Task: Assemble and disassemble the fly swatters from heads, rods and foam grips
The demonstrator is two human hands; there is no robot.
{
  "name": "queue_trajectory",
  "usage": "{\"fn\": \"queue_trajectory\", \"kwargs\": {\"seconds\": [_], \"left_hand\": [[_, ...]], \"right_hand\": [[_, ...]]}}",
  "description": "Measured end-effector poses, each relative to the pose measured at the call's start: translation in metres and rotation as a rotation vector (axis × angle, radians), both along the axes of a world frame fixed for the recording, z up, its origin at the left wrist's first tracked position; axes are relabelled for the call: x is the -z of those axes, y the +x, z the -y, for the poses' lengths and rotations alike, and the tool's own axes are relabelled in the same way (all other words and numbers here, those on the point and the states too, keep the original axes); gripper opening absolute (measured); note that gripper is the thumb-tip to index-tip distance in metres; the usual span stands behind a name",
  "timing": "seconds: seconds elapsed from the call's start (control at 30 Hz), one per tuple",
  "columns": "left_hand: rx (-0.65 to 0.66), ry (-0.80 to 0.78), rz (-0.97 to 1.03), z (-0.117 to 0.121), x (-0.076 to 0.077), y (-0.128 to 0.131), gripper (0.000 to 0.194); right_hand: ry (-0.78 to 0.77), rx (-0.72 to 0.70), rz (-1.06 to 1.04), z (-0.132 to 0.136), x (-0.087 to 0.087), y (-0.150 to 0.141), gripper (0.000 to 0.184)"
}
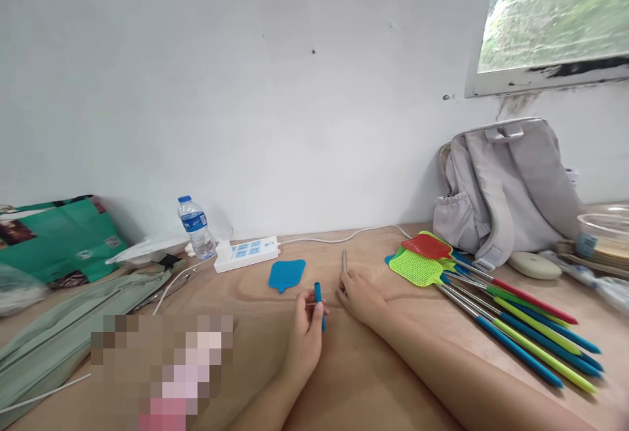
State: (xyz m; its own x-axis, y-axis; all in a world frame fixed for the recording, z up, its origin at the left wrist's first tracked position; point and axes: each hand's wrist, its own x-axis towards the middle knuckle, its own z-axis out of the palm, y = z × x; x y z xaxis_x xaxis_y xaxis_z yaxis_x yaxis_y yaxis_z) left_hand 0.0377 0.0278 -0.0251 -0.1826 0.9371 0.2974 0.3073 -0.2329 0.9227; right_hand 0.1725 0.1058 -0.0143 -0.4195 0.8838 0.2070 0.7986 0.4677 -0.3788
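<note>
Left hand: the left hand (pixel 308 329) is closed on a blue tube (pixel 318 292); the tube is pinned between thumb and fingers, its open end left exposed above the grip.
Right hand: fingers of the right hand (pixel 362 297) are bent over the near part of a metal rod (pixel 344 261); whether it is gripped or only touched cannot be told.
Key relation: the rod is set ahead and to the right of the tube, a gap being left between them; the right hand is nearer to it, in contact; its long axis is pointed toward the wall (pixel 314 123); the tube's axis is run roughly the same way, with a slight tilt; the two are not lined up end to end.
Blue mesh head: the blue mesh head (pixel 287 274) is laid flat on the counter (pixel 393 378), ahead and left of the left hand; it is touched by neither hand; its short neck is turned toward the near edge.
Swatter pile: assembled fly swatters (pixel 521 333) are heaped right of the right forearm; handles are fanned toward the near right.
Behind: a power strip (pixel 247 254) is placed left of the mesh head.
</note>
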Motion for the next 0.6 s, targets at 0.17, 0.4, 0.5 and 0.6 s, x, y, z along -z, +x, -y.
{"fn": "queue_trajectory", "kwargs": {"seconds": [0.17, 0.4, 0.5, 0.6], "left_hand": [[0.123, 0.034, 0.295, -0.003, 0.0, 0.024, 0.029], [0.234, -0.137, 0.255, 0.008, -0.006, 0.017, 0.038], [0.266, -0.188, 0.184, 0.012, -0.009, 0.012, 0.043], [0.306, -0.173, 0.109, 0.013, -0.011, 0.011, 0.041]], "right_hand": [[-0.065, 0.115, -0.128, -0.01, 0.006, 0.009, 0.019], [-0.205, 0.029, -0.606, 0.012, 0.008, 0.041, 0.027], [-0.457, -0.062, -1.154, 0.032, 0.011, 0.048, 0.024], [-0.678, -0.121, -1.537, 0.046, 0.009, 0.049, 0.03]]}}
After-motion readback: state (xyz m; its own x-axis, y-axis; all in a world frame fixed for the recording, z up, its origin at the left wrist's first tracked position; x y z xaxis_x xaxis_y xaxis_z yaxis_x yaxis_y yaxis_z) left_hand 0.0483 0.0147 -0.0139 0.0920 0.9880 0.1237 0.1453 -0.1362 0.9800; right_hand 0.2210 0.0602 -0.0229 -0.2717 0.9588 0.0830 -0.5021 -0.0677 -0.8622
